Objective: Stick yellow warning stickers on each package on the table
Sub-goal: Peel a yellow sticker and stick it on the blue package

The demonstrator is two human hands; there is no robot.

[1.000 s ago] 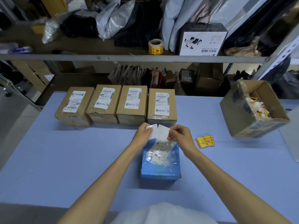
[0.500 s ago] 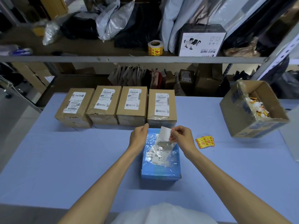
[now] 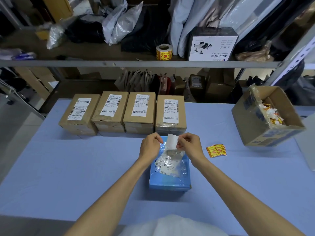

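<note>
Blue-covered bench carries a blue package, and over its far end the right grip pinches a white paper slip. The left grip is curled beside the slip, but whether it pinches anything cannot be told. Yellow stickers lie right of the package, four brown packages stand behind it, and an open carton sits farther right.

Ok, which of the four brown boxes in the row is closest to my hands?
The rightmost brown box, just behind the left hand and the right hand pinching a white slip; the other three sit further left.
</note>
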